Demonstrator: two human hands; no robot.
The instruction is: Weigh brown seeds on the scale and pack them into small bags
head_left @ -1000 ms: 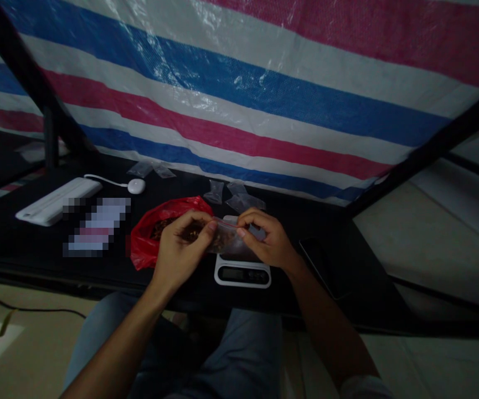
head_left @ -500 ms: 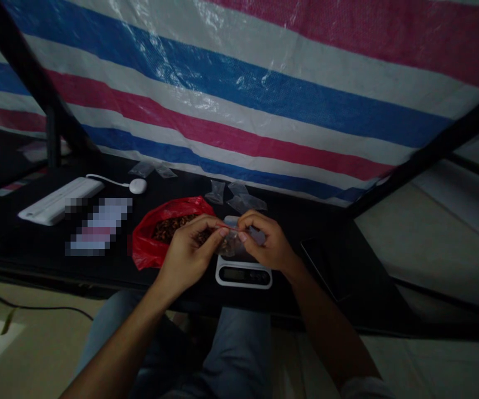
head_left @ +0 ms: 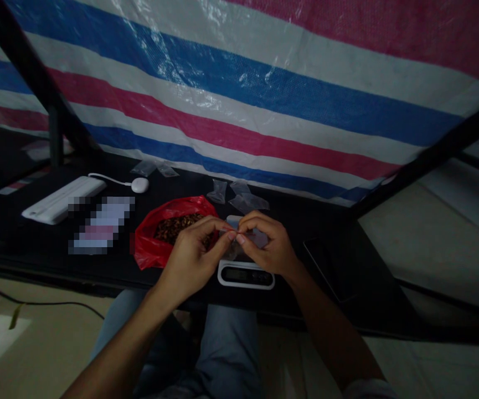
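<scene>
Both hands meet above a white digital scale. Between thumb and fingers, my left hand pinches the top edge of a small clear zip bag with a reddish strip. My right hand pinches the same edge, its fingertips touching those of the left. The bag hangs below the fingers, over the scale; its contents are too dim to make out. Just left of the scale, partly behind my left hand, sits an open red plastic bag holding many small brown pieces that look like seeds or dried bits.
Several small clear bags lie at the table's back. To the left are a white oblong device, a white round piece on a cord and a blurred-out sheet or screen. A dark phone-like slab lies right. Striped sheeting hangs behind.
My left hand has shifted slightly right, bringing the fingertips of both hands together along the zip bag's top edge. The camera view has moved a little.
</scene>
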